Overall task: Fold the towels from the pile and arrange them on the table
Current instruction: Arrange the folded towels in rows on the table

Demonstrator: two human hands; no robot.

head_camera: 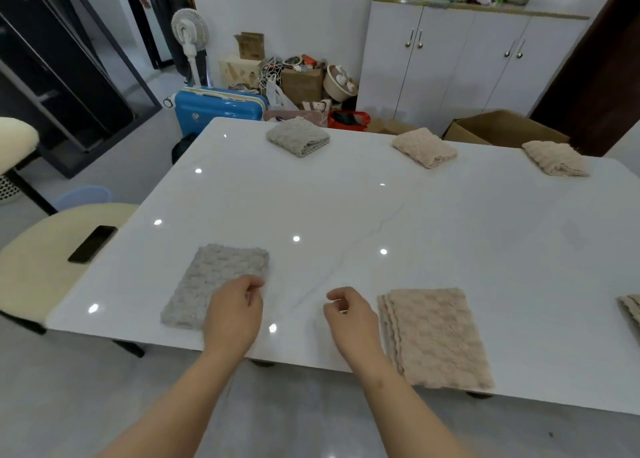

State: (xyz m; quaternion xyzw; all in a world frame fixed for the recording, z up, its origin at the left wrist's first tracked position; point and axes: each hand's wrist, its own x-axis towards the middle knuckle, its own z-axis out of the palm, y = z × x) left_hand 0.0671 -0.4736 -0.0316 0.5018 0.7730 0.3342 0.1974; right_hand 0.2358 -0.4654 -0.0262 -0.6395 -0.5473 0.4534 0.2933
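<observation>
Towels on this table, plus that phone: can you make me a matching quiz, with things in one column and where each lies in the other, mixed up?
Things:
1. flat grey towel
2. flat beige towel
3. folded grey towel
4. phone

Places:
A. on the cream chair beside the table
B. near edge, just right of the right hand
C. far edge, leftmost of the row there
D. near edge, by the left hand

Pairs: 1-D, 2-B, 3-C, 4-A.
</observation>
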